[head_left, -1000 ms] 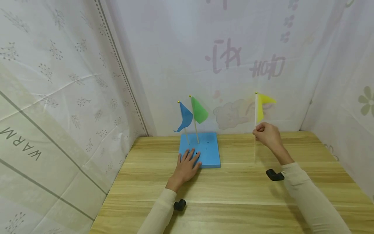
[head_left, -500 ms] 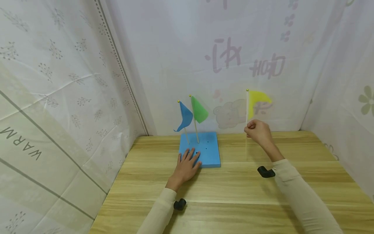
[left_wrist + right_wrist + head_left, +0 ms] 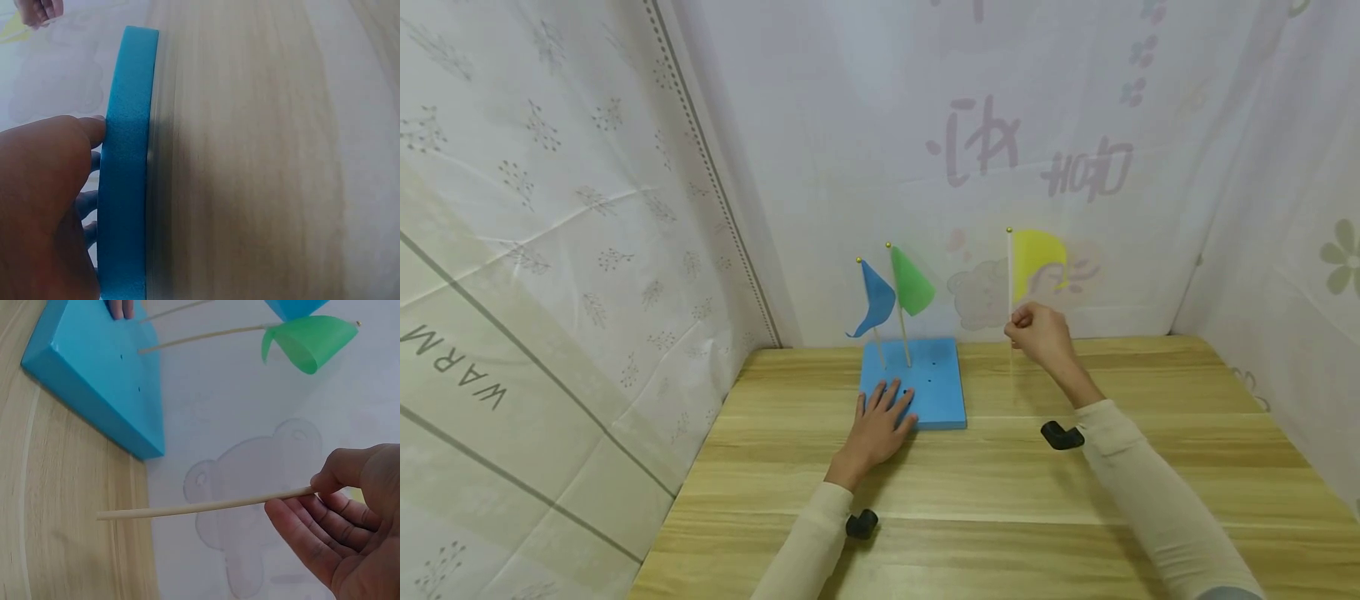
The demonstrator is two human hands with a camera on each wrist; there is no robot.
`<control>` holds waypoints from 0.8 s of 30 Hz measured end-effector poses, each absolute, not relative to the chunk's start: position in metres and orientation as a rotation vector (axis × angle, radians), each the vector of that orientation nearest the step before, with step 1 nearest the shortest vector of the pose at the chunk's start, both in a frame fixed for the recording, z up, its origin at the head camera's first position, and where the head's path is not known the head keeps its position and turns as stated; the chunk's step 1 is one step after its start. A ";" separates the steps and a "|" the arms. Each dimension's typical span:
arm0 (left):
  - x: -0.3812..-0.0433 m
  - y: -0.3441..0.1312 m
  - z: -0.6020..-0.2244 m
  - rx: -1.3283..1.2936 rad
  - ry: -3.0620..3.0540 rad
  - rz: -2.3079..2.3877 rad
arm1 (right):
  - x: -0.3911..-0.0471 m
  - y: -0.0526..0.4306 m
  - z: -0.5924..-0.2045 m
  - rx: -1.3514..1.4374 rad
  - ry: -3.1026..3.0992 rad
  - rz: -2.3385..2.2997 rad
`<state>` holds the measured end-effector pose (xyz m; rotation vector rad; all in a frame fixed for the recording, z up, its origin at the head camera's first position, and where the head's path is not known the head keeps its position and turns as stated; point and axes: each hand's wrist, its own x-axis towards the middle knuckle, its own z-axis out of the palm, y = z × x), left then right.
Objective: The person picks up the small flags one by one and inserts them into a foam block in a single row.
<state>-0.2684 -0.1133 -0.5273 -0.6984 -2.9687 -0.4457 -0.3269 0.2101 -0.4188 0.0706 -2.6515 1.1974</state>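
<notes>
Spread fingers of my left hand (image 3: 874, 429) rest flat on the front left of a blue foam block (image 3: 943, 404), which has small holes in its top. Toward the block's back stand a blue flag (image 3: 877, 296) and a green flag (image 3: 912, 283), their sticks upright in it. My right hand (image 3: 1043, 337) pinches the wooden stick of a yellow flag (image 3: 1037, 262) between thumb and fingers, to the right of the block. That stick's bare lower end hangs free in the right wrist view, apart from the block.
A wooden table (image 3: 970, 533) lies under the block. Behind it hangs a pale printed curtain (image 3: 850, 150), with another patterned curtain (image 3: 572, 217) at the left. Black camera mounts (image 3: 861, 524) sit at both wrists.
My right hand has moved left with the yellow flag, bringing it closer to the foam block. The left hand and the two standing flags have stayed where they were.
</notes>
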 end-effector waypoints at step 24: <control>-0.267 -0.113 -0.527 -0.694 -2.959 -0.439 | -0.346 0.154 -0.414 0.222 -2.568 1.251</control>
